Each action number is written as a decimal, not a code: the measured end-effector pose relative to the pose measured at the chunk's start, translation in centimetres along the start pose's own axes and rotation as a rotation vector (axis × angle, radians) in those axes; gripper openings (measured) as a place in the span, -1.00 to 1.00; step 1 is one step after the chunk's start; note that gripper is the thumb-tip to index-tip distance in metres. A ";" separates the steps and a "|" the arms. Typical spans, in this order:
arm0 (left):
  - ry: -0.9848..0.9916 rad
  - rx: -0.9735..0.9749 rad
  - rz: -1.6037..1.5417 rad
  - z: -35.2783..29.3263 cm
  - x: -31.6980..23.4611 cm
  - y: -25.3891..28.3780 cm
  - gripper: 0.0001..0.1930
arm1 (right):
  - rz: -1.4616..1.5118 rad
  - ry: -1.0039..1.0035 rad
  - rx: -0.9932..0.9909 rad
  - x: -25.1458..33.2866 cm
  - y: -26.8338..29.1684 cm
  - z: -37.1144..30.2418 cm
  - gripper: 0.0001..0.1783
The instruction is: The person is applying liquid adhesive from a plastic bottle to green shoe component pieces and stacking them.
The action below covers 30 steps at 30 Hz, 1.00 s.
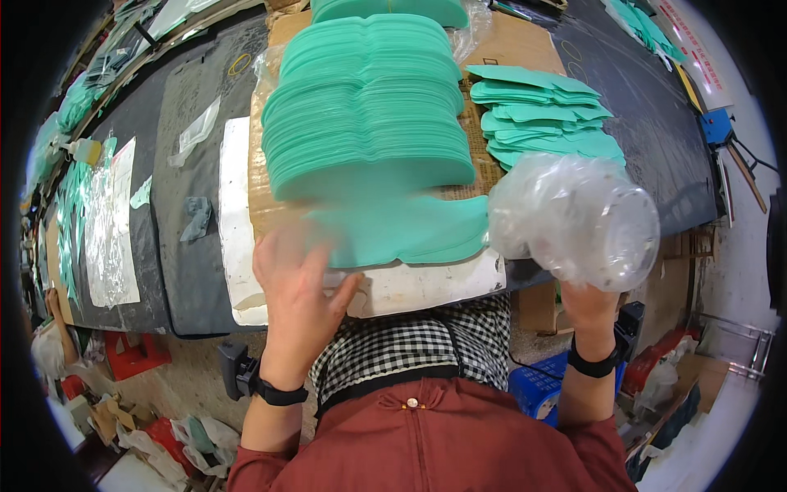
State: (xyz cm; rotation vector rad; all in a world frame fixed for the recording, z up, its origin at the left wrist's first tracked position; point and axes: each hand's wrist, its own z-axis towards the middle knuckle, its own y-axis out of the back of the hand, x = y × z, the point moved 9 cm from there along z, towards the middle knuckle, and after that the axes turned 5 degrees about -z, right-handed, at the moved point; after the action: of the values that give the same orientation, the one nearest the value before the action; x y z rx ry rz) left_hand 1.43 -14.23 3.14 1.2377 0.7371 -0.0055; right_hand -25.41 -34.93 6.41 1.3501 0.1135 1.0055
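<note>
A pair of flat green insole-shaped sheets [410, 230] lies at the near edge of the table, in front of a long leaning row of the same green pieces [369, 123]. My left hand [295, 271] rests at the left end of the near sheets, thumb spread from the fingers; its fingertips are partly blurred. On the right, my right hand [589, 303] grips a crumpled clear plastic bag [566, 213] from below. A round, clear, jar-like end shows at its right side. The bag hides most of the right fingers, and it touches or overlaps the right end of the near sheets.
Smaller stacks of green pieces [545, 115] lie on brown cardboard [516, 41] behind the bag. A white board [238, 221] sits under the cardboard at the front left. Plastic scraps [197, 131] lie on the dark table. Below on the right stands a blue basket [537, 389].
</note>
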 end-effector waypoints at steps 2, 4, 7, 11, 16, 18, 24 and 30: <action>0.011 -0.010 0.018 -0.5 0.8 0.3 -0.39 | 0.067 -0.090 -0.022 0.1 -0.2 0.4 -0.57; 0.028 -0.018 0.035 -1.0 1.5 0.5 -0.39 | 0.133 -0.179 -0.039 -0.3 -0.7 0.4 -0.58; 0.069 -0.033 0.028 -1.7 3.1 1.6 -0.47 | -0.042 0.090 0.000 2.5 -2.3 0.6 -0.28; 0.202 -0.145 -0.137 -3.6 7.4 3.2 -0.61 | 0.465 0.082 0.124 7.6 -4.8 0.9 -0.41; 0.305 -0.257 -0.273 -4.4 9.1 4.9 -0.70 | 0.508 0.442 0.079 19.8 -7.6 2.0 -0.42; 0.279 -0.235 -0.139 -3.9 7.6 5.4 -0.70 | 0.534 0.489 0.103 22.8 -9.2 1.8 -0.47; 0.277 -0.296 -0.241 -5.0 10.4 6.3 -0.70 | 0.567 0.499 0.160 21.0 -7.3 1.2 -0.43; 0.203 -0.255 -0.222 -1.4 8.7 5.6 -0.61 | 0.585 0.446 0.028 17.1 -3.4 2.6 -0.40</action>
State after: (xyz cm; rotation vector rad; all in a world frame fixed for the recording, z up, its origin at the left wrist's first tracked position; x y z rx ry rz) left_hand 9.60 -7.78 3.32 0.9174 1.0165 0.0311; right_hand -11.80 -25.38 12.22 1.1840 0.0657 1.7984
